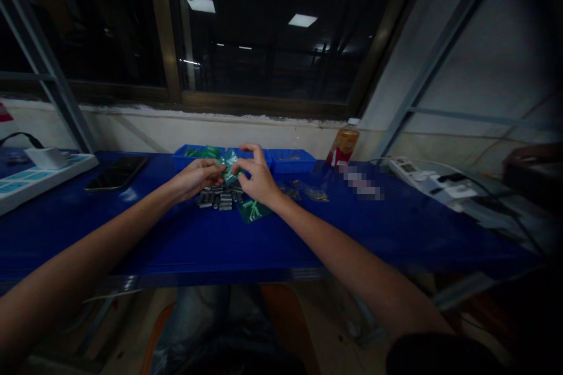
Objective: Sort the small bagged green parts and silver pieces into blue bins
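Note:
Between my two hands, above the table, is a small clear green plastic bag (229,165). My left hand (200,177) pinches its left side with thumb and fingers. My right hand (257,179) is at the bag's right side, thumb and a finger closed on it, with another finger raised. Below the bag lies a pile of small grey metal-looking pieces (220,199). A flat green bag (253,211) holding light green strips lies on the table under my right wrist. What is inside the held bag is too small to make out.
Blue bins stand along the wall; the left bin (179,158) holds green bags, the right bin (292,161) small pieces. Small clear packets (316,194) lie right of my hand. Also on the blue table (176,252): a phone (116,173), a bottle (343,145) and power strips (44,173).

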Motion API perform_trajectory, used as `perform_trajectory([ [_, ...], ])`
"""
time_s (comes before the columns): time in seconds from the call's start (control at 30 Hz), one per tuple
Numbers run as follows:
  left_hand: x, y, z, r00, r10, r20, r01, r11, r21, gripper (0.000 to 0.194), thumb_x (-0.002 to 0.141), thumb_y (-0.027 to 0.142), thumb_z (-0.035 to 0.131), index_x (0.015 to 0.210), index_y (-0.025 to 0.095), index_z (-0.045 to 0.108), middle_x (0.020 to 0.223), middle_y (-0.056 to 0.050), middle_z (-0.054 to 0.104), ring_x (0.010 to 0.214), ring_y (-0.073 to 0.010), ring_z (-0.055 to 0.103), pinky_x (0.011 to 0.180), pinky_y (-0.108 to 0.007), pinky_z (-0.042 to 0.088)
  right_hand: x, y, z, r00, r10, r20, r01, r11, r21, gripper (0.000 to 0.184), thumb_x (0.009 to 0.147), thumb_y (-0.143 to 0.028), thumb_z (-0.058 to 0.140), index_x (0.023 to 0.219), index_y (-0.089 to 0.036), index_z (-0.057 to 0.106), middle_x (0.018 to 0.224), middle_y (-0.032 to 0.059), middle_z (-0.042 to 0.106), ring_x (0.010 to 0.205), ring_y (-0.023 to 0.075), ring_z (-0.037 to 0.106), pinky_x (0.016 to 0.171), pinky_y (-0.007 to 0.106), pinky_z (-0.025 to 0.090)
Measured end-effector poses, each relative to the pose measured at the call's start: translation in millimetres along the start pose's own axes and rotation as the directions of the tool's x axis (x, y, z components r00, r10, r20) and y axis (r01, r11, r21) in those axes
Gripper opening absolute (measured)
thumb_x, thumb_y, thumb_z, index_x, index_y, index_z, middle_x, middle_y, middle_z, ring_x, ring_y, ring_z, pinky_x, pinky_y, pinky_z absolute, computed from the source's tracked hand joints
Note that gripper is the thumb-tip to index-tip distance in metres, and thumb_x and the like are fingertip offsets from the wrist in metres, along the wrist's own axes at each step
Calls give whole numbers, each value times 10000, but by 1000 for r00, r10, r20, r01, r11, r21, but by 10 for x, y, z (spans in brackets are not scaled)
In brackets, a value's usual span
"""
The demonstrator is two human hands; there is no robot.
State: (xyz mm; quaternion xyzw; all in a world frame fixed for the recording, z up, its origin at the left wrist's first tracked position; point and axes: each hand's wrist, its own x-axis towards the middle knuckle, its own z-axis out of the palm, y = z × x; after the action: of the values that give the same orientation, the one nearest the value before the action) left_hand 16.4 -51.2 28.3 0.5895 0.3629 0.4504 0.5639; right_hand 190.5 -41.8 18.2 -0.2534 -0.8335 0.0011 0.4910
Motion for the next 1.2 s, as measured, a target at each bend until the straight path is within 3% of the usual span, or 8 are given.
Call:
perform_trajectory([
  [0.3, 4, -16, -81, 993, 99, -59, -80, 964, 255, 123, 669, 231, 612, 626, 148, 531, 561, 12, 544, 545, -101, 545, 533, -221, 394, 11, 24, -39, 961, 134, 242, -184, 963, 195, 177, 676, -57, 421, 766, -190, 495, 771, -5, 524, 757, 138, 519, 726, 291, 423],
  [0.47, 6, -10, -92, 981, 184, -54, -141, 881, 452, 83, 650, 215, 588, 621, 150, 544, 529, 7, 576, 509, -111, 536, 521, -227, 392, -28, 24, 66, 937, 268, 224, -335, 871, 359, 460, 711, -223, 561, 1115, -206, 341, 717, -38, 514, 625, 121, 505, 611, 266, 421],
  [0.57, 3, -20, -102, 986, 168, -4, -141, 836, 530, 55, 648, 202, 567, 637, 148, 565, 537, 4, 603, 496, -113, 534, 494, -218, 378, -28, 42, 119, 929, 303, 214, -357, 885, 300, 379, 715, -237, 562, 1058, -183, 409, 714, -23, 527, 628, 123, 507, 607, 265, 409],
  [0.67, -2, -19, -120, 988, 146, 44, -145, 816, 560, 79, 639, 212, 567, 661, 144, 599, 556, -5, 626, 515, -127, 555, 495, -222, 388, -4, 40, 112, 922, 285, 262, -344, 914, 216, 117, 711, -237, 553, 790, -164, 506, 699, 0, 539, 656, 132, 508, 610, 263, 394],
  [0.8, -7, 14, -128, 988, 115, 102, -152, 834, 531, 136, 619, 162, 551, 722, 137, 636, 627, -26, 661, 595, -152, 602, 567, -249, 445, 29, 6, 42, 926, 288, 244, -328, 934, 143, 67, 701, -220, 550, 712, -162, 516, 659, -8, 533, 632, 128, 488, 599, 259, 375],
  [0.93, -1, 34, -111, 993, 110, -41, -82, 903, 422, 228, 637, 114, 509, 828, 118, 634, 689, -47, 669, 636, -155, 622, 616, -277, 480, 32, -2, -29, 961, 230, 155, -242, 968, 67, 8, 719, -177, 517, 723, -176, 524, 703, 2, 539, 693, 143, 504, 646, 272, 385],
  [1.03, -10, 34, -85, 992, 32, -121, 5, 955, 297, 235, 731, 209, 493, 913, 110, 604, 708, -71, 664, 615, -156, 621, 607, -289, 484, 20, 2, -54, 990, 88, 107, -89, 996, 3, 116, 711, -107, 488, 761, -186, 556, 799, 26, 537, 810, 163, 505, 737, 301, 396],
  [1.2, -33, 7, -33, 997, -80, 20, 75, 978, 193, 270, 761, 390, 545, 809, 128, 585, 678, -73, 626, 578, -130, 582, 548, -246, 450, -3, -21, -34, 993, -9, 116, 17, 998, -63, 268, 672, -31, 455, 822, -206, 591, 916, 40, 478, 948, 187, 456, 832, 354, 391],
])
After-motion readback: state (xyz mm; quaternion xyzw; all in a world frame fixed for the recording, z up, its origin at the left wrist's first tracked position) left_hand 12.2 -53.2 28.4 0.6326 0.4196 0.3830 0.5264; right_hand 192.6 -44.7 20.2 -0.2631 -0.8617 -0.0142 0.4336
